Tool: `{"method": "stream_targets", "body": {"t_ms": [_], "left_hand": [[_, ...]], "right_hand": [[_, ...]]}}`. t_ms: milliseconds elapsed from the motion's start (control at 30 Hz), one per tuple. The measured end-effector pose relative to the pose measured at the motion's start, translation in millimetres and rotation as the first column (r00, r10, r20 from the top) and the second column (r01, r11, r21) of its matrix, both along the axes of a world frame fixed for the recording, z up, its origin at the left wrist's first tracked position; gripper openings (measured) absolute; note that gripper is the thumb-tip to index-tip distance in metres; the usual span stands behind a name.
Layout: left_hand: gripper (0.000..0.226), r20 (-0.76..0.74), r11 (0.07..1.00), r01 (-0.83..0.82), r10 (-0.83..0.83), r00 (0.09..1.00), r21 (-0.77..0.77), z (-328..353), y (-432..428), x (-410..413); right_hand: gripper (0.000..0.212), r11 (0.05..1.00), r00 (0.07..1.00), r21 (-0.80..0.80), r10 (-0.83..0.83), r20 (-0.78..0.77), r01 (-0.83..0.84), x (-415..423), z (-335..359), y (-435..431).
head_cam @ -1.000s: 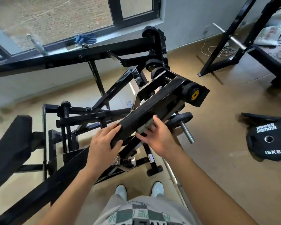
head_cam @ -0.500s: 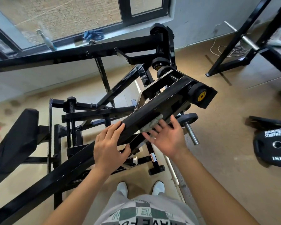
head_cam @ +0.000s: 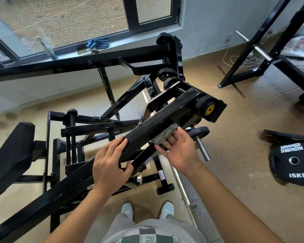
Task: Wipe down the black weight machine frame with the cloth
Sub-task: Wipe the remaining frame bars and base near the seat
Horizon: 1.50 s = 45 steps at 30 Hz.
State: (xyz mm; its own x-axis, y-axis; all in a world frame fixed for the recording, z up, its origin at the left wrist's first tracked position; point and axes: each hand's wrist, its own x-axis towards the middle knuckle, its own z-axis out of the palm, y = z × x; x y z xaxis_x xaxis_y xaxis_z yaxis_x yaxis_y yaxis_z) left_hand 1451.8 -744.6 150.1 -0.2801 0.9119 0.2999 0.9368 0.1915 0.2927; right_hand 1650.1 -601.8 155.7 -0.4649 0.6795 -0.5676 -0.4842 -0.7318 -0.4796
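Standing over the black weight machine frame, looking down along its sloping upper beam. Gripping that beam near its lower end with the left hand: four fingers laid close together across the top face, thumb hooked round the lower edge. Pressing a grey-green cloth flat against the beam's right side face with the right hand — fingers straight and slightly spread, palm open, nothing pinched. Cloth bunched between fingertips and metal, roughly midway up the beam, below the roller with the yellow cap. Just beside the right hand, a bare steel peg sticking out of a small black disc.

On the floor, near its right edge, a black weight plate marked 15KG, lying flat and well apart from the machine. Toward the far right corner, the foot of another black rack and a loose white cable by the wall. On the window sill behind the machine, a blue rag near the middle and a bottle further left. At the left — a black padded seat fixed to the frame. Straight below, two pale shoes side by side on the floor, close to the frame's base.
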Motion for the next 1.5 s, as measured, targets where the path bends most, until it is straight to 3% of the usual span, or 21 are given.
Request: {"method": "stream_targets", "body": {"t_ms": [100, 467, 1100, 1333, 1500], "left_hand": [[0.063, -0.013, 1.0, 0.001, -0.001, 1.0, 0.011, 0, 0, 0], [0.064, -0.035, 0.999, 0.013, -0.011, 0.999, 0.032, -3, -1, 0], [0.065, -0.031, 0.999, 0.041, -0.04, 0.999, 0.01, -3, -5, -2], [0.056, 0.251, 0.989, 0.126, -0.14, 0.958, 0.072, 4, -20, -13], [0.053, 0.21, 0.994, 0.019, -0.041, 0.977, 0.105, 3, -66, -40]], "right_hand": [[0.045, 1.0, 1.0, 0.014, 0.021, 0.022, -0.021, 4, 2, 6], [0.042, 0.972, 0.976, 0.081, -0.218, -0.023, 0.219, 17, 6, 57], [0.044, 0.982, 0.981, 0.008, 0.187, -0.06, -0.186, -31, -5, -61], [0.044, 0.959, 0.957, -0.02, 0.279, -0.074, -0.281, -42, 1, -86], [0.045, 0.958, 0.958, -0.01, 0.287, -0.005, -0.287, -48, 7, -82]]}}
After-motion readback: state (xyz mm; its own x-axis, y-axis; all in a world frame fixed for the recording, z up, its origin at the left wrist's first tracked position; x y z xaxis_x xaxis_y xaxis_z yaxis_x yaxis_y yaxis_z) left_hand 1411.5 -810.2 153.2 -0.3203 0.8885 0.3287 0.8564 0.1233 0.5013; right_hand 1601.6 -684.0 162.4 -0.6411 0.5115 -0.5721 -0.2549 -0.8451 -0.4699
